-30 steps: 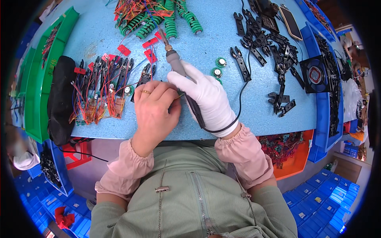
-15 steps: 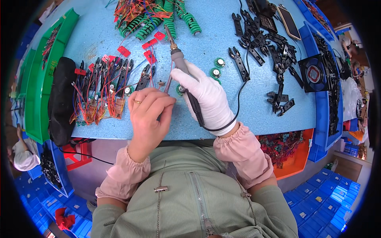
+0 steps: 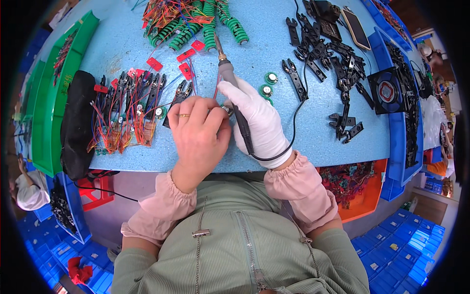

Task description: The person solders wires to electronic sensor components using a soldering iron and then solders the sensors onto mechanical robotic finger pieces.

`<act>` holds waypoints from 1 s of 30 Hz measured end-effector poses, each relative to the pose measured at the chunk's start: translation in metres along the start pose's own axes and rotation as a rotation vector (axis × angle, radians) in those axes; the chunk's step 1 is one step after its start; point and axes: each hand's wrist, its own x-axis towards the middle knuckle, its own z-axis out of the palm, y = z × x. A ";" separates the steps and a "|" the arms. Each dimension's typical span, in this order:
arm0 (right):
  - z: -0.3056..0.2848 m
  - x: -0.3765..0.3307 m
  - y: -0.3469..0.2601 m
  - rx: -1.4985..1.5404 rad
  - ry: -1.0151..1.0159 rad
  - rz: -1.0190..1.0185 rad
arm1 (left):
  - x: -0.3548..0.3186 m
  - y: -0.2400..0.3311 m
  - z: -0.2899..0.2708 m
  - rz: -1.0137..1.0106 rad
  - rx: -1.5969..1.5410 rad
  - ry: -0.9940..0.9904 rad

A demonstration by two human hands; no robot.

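Note:
In my right hand (image 3: 262, 120), which wears a white glove, is a soldering iron (image 3: 228, 71); its metal tip points away from me toward the green coils. My bare left hand (image 3: 199, 134) is close beside it, fingers curled in a pinch. What they grip is hidden behind the knuckles. A small round part shows partly between the two hands. Just beyond my left hand lies a black plastic clip-shaped piece (image 3: 182, 92), with thin wires running past it to red tabs (image 3: 185, 71). Small round green-rimmed parts (image 3: 266, 90) lie right of the iron.
Wired black pieces (image 3: 128, 93) stand in a row at left, beside a black pouch (image 3: 77, 125) and a green bin (image 3: 44, 142). Green coils (image 3: 209, 36) lie at the far side. Black parts (image 3: 345, 73), a phone (image 3: 356, 28) and a fan (image 3: 387, 90) sit at right. The iron's cord (image 3: 297, 117) loops rightward.
My left hand has moved right and slightly forward, closer to the gloved hand, and now covers the area near the black piece. The soldering iron has shifted slightly right and toward me.

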 end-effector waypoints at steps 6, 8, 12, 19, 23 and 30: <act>-0.032 -0.007 -0.025 0.045 0.066 0.058 | -0.005 -0.005 0.006 0.017 0.027 -0.006; -0.053 -0.022 -0.036 0.044 0.060 0.082 | -0.005 -0.006 0.005 0.024 0.022 -0.005; -0.071 -0.050 -0.063 -0.138 0.045 0.133 | -0.004 -0.006 0.004 0.035 0.002 -0.011; -0.051 -0.059 -0.053 -0.235 0.083 0.135 | -0.005 -0.005 0.004 0.032 0.002 -0.016; -0.027 -0.035 -0.043 -0.396 0.062 0.144 | -0.007 -0.004 0.003 0.026 0.000 -0.019; -0.021 -0.019 -0.037 -0.632 0.047 0.118 | -0.007 -0.006 0.004 0.038 -0.006 -0.013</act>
